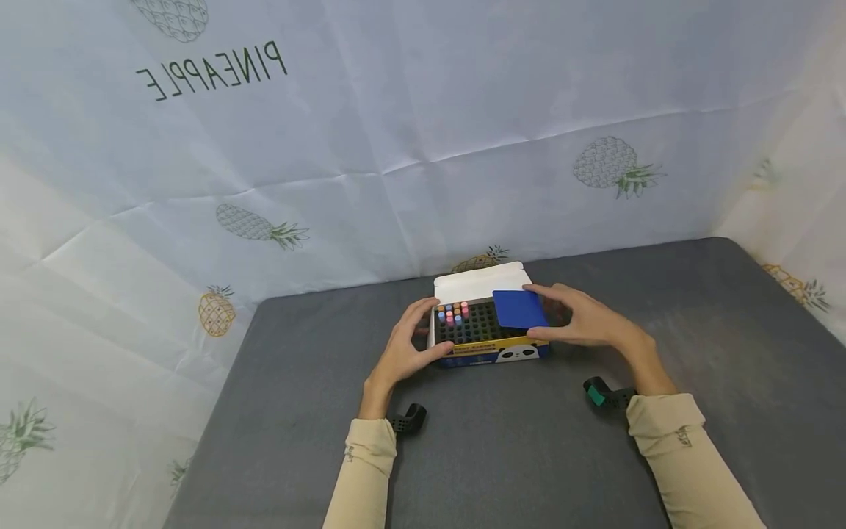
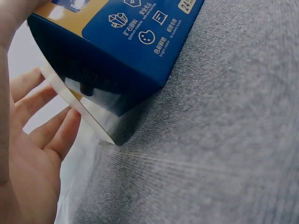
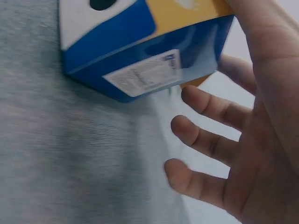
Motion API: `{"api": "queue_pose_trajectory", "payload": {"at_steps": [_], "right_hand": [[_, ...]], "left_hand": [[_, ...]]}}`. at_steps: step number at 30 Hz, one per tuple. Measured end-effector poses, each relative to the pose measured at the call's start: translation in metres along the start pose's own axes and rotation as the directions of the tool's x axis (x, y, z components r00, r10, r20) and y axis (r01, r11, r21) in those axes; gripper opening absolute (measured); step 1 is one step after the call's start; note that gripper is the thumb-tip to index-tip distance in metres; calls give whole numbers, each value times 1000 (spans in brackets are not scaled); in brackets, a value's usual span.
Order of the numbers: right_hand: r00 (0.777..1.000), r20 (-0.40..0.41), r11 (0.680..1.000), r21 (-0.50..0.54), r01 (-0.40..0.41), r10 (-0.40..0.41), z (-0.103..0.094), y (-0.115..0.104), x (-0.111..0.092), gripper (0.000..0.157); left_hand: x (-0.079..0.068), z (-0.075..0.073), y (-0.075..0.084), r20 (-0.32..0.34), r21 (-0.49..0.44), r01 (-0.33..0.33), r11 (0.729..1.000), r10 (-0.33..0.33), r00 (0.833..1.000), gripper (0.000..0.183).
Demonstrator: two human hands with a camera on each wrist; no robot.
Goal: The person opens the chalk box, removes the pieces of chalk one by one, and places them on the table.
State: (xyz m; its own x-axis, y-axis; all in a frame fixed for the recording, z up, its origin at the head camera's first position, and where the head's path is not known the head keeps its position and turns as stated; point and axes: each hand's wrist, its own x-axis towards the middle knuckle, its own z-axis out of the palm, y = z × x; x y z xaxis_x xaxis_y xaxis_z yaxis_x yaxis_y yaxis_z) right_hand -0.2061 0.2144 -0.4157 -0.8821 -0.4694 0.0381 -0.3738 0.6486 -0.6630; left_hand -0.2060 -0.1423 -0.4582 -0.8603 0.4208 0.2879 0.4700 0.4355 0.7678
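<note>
A blue and yellow chalk box (image 1: 472,359) with a panda on its front stands with its white-lined lid (image 1: 481,281) raised at the back. Several coloured chalks (image 1: 457,314) sit at the left of the black holed tray (image 1: 485,327) inside. Over the tray's right end lies a blue flap (image 1: 518,310). My left hand (image 1: 406,342) grips the left end, thumb at the front edge, fingers by a white-edged flap (image 2: 70,95). My right hand (image 1: 584,317) spans the right end between thumb and index finger; its other fingers are spread beside the labelled end (image 3: 145,74).
The box rests near the back of a grey table (image 1: 502,448). Behind it hangs a pale curtain (image 1: 423,213) with pineapple prints. A black wrist device (image 1: 410,419) is on my left wrist, another, green-marked device (image 1: 604,394) on my right.
</note>
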Motion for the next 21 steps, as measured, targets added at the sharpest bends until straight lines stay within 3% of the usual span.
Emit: {"api": "queue_pose_trajectory", "payload": {"at_steps": [6, 13, 17, 21], "right_hand": [[999, 38, 988, -151, -27, 33, -22, -24, 7, 82], [993, 119, 947, -318, 51, -14, -40, -66, 29, 83], [984, 177, 930, -358, 80, -17, -42, -81, 40, 81], [983, 182, 934, -351, 71, -6, -49, -87, 40, 77]], "left_hand": [[-2, -2, 2, 17, -14, 17, 1000, -17, 1000, 85], [-3, -1, 1, 12, -20, 4, 1000, -4, 1000, 82], [-3, -1, 0, 11, -21, -4, 1000, 4, 1000, 80], [-3, -2, 1, 14, -19, -9, 1000, 9, 1000, 82]]}}
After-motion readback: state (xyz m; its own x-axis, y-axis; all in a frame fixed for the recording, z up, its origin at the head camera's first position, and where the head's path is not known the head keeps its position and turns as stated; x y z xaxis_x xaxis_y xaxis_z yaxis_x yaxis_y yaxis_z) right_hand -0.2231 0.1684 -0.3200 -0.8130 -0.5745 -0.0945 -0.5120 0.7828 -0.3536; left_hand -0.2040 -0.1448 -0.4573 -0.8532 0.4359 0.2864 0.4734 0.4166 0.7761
